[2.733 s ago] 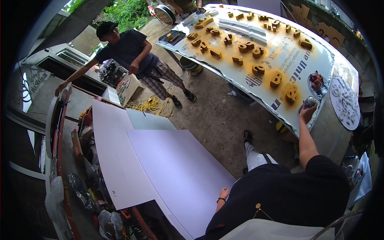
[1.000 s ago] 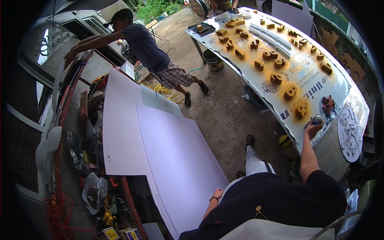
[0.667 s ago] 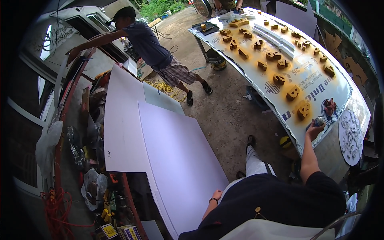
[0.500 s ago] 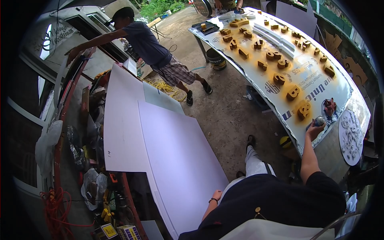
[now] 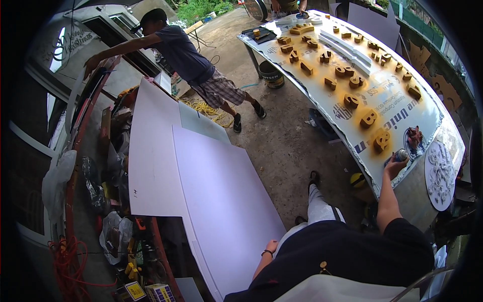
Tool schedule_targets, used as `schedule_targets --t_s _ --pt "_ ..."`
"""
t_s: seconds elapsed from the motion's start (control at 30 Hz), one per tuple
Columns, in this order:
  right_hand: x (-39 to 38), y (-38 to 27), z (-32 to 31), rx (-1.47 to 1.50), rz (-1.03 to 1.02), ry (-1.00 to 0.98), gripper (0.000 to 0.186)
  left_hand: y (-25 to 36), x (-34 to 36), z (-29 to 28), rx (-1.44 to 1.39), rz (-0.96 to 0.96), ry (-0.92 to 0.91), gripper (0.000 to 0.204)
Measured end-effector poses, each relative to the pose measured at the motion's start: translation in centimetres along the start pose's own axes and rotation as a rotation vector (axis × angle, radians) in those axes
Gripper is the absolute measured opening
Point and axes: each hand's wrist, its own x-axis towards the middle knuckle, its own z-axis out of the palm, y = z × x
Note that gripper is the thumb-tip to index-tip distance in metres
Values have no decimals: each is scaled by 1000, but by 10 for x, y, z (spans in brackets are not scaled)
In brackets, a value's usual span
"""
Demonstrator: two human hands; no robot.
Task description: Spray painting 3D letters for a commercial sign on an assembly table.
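Note:
My right hand [image 5: 391,167] is closed round a spray can [image 5: 401,155] at the near end of the covered table [image 5: 347,126]. Just beyond the can lies a gold-painted ampersand [image 5: 382,140], then a gold letter B [image 5: 369,119]. More gold letters and yellow overspray spread toward the far end. A dark round container with reddish, crumpled contents [image 5: 414,137] sits beside the can. My left hand [image 5: 271,246], with a dark band at its wrist, hangs by my hip near a large white sheet [image 5: 226,191]; its fingers are too hidden to read.
A person in a cap [image 5: 173,50] stretches both arms toward a red-edged rack at left. Another person's hands [image 5: 303,14] are at the table's far end. A black bucket [image 5: 271,74] and yellow cord [image 5: 211,116] lie on the floor. A white oval board [image 5: 440,176] is at right.
The view has shifted very slightly. My right hand still grips the spray can in nearly the same place, and the letters have not visibly moved.

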Motion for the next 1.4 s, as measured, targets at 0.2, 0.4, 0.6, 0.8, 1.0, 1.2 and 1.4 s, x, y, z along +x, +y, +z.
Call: schedule_targets --t_s 0.2,0.4,0.6,0.8,1.0,1.2,1.4 --pt "2 13 4 12 -42 33 75 20 -9 -9 110 20 21 47" --pt "1 -7 -7 -1 7 -7 75 20 -4 -12 99 16 29 50" --pt "4 9 0 -9 -12 28 73 36 -6 -18 2 -71 -26 56" --pt "2 2 2 7 -32 42 72 20 -3 -17 5 -57 48 60" --pt "0 -3 -1 34 -30 30 71 14 4 -21 97 25 74 64" --pt "3 13 2 3 -23 45 70 40 5 -24 32 -4 63 71" --pt "0 -5 5 53 -37 18 70 6 56 -19 45 80 32 73"
